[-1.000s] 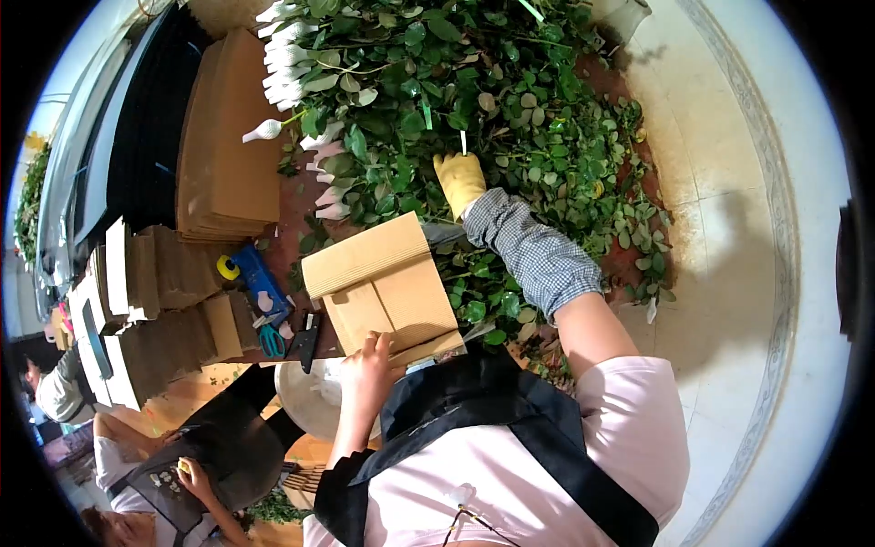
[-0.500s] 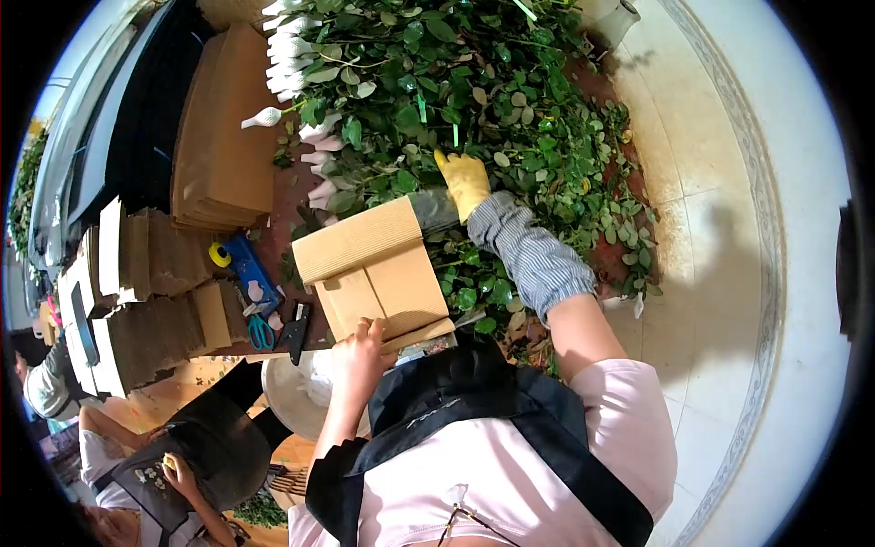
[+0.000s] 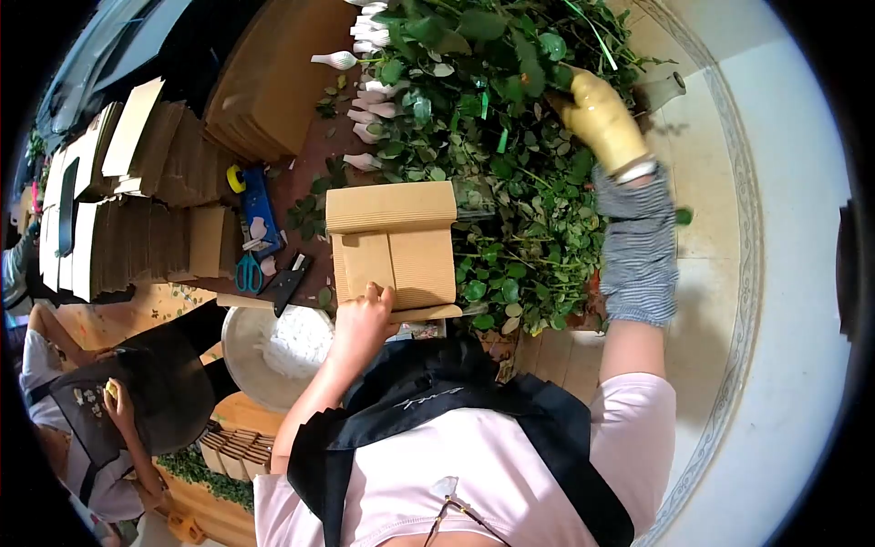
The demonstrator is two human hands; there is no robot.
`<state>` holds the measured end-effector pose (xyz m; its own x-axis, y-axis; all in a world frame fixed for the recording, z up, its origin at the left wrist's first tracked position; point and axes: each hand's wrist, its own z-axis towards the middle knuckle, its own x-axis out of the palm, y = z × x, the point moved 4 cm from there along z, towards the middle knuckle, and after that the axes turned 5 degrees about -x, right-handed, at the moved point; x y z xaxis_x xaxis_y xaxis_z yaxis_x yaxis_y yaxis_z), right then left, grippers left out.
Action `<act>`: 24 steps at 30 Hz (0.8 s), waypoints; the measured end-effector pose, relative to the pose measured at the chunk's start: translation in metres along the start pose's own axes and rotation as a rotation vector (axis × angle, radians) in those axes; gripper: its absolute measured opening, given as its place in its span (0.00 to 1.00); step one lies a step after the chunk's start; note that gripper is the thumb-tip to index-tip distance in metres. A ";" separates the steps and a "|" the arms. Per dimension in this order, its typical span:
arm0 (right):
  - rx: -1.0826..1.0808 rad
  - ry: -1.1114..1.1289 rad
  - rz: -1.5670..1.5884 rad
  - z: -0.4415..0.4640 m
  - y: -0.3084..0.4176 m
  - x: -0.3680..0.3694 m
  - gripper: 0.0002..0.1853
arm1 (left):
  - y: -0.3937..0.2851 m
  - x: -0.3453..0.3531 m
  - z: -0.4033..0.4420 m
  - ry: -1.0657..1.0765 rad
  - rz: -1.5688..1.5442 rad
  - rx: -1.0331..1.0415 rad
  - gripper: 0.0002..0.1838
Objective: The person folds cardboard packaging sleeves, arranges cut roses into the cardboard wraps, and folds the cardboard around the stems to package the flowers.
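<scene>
My left hand has its fingers curled over the lower edge of a folded sheet of corrugated cardboard, which lies on the table in front of me. My right hand, in a yellow glove with a striped sleeve, is at the far right of a pile of leafy rose stems. Its fingers are closed around stems, partly hidden by leaves. White netted rose heads line the left side of the pile.
On the left are blue scissors, a black stapler, a blue tape dispenser and stacked cardboard. A white bucket stands below the table edge. Another person sits at lower left.
My right hand has moved right and away from me, from above the middle of the leaves to the stem ends, and has closed. The left hand stays on the cardboard. The view has shifted.
</scene>
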<state>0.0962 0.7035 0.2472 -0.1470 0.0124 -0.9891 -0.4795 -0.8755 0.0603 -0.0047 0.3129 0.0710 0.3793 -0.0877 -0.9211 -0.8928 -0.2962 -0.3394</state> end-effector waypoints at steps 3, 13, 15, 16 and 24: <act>-0.040 0.304 0.140 0.009 -0.046 0.035 0.26 | 0.000 0.001 -0.002 -0.013 0.020 0.008 0.27; 0.139 0.047 0.225 -0.053 0.047 0.215 0.20 | 0.001 -0.004 0.001 -0.033 -0.038 0.020 0.28; 0.093 0.167 0.244 -0.063 0.067 0.226 0.24 | -0.001 -0.002 0.001 -0.009 -0.027 0.023 0.27; 0.082 0.167 0.228 -0.067 0.071 0.224 0.26 | -0.001 -0.003 0.002 0.002 -0.022 0.009 0.27; 0.100 -0.198 -0.154 -0.041 0.051 0.168 0.23 | -0.006 -0.009 0.004 0.020 0.040 0.016 0.26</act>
<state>0.0828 0.6407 0.0789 -0.2273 0.2440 -0.9428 -0.5907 -0.8042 -0.0657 -0.0032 0.3191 0.0804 0.3479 -0.1187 -0.9300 -0.9110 -0.2770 -0.3055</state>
